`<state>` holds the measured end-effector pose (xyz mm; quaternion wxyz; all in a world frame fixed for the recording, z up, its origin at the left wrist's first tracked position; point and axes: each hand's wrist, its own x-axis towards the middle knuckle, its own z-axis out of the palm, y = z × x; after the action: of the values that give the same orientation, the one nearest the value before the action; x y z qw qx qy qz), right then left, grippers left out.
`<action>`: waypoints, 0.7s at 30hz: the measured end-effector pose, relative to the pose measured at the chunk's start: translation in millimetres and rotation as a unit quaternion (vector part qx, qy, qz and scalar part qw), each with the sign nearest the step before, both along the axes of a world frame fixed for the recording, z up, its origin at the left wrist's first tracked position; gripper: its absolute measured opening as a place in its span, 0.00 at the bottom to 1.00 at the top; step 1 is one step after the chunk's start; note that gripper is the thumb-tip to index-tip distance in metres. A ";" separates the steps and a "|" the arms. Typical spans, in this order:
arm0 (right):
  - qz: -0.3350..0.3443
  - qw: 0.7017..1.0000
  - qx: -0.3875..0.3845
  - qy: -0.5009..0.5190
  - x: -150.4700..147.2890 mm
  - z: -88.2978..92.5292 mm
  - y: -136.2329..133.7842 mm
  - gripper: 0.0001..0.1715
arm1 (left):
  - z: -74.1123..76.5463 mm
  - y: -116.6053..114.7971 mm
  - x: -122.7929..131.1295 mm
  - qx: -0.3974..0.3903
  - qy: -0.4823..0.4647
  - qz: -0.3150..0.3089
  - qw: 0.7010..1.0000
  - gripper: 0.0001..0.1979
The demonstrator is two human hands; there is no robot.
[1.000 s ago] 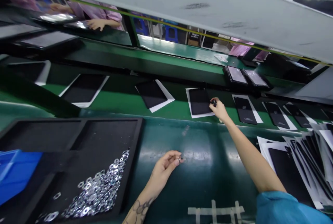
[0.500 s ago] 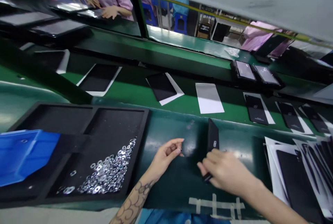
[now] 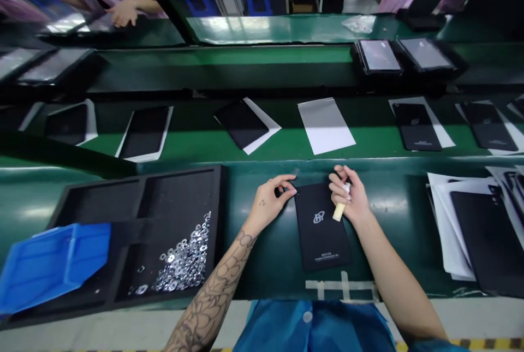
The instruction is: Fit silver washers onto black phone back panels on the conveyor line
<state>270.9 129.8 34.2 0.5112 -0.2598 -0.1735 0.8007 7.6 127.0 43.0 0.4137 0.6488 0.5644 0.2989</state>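
Far left, coworker's hand (image 3: 124, 12) below a pink sleeve, fingers blurred, rest of the person cut off. Near left, blue plastic bin (image 3: 57, 264), smooth, angled walls, sits on a black compartment tray (image 3: 224, 210); its contents can't be made out. In the tray's near right compartment, a pile of shiny metal rings (image 3: 186, 262), flat, round, center holes, a few loose ones left of the pile. Beyond, green strip (image 3: 190, 136) carries a dark slab (image 3: 143, 132) on white paper; no print readable there. Left hand (image 3: 273, 202), tattooed forearm: thumb and index nearly meeting at the far left corner of the black panel (image 3: 323, 232); can't tell whether anything is pinched. That panel lies flat on the green bench (image 3: 268, 270), matte, thin, rectangular: pale logo like "HY" in a slanted oval, small lines at its near end, seemingly "TECHNOLOGY INC.", rest too small. Far of it, bare white sheet (image 3: 326, 128). Pale tape strips (image 3: 345, 286) cross at the bench's near edge. Right hand (image 3: 355, 194), over the panel's right edge, fingers curled around a pale yellow stick (image 3: 339, 211), its other end hidden. Farther right, logo-marked slab (image 3: 417, 128) on paper, text unreadable. Near right, paper-interleaved stack (image 3: 485, 232), cut off by the frame.
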 end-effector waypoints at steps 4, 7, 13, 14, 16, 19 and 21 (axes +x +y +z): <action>-0.031 0.998 -0.027 0.051 9.1 -8.8 0.2 0.10 | 1.5 6.8 3.1 -0.014 0.035 -0.023 0.999 0.17; -0.030 0.998 -0.029 0.042 6.8 -5.2 -1.8 0.10 | 5.4 8.8 4.8 -0.026 0.059 -0.034 0.997 0.16; -0.058 0.998 -0.014 0.020 1.4 -2.1 -2.5 0.11 | 13.7 14.7 9.1 -0.044 0.097 -0.065 0.992 0.17; -0.060 0.998 -0.009 0.014 0.7 -2.2 -2.9 0.11 | 14.5 16.3 8.6 -0.048 0.099 -0.074 0.991 0.17; -0.062 0.998 -0.002 0.003 -0.7 -2.8 -3.7 0.11 | 15.6 20.2 6.9 -0.056 0.105 -0.094 0.988 0.18; -0.060 0.998 0.003 -0.003 -2.1 -3.9 -4.6 0.11 | 18.0 28.5 3.8 -0.075 0.135 -0.131 0.979 0.18; -0.062 0.998 0.004 -0.008 -2.6 -4.1 -5.0 0.11 | 21.0 36.1 2.5 -0.097 0.159 -0.158 0.970 0.17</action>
<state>268.3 124.8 30.1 0.5591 -0.2747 -0.1648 0.7648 10.1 163.1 64.0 0.4214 0.7261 0.5393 0.0662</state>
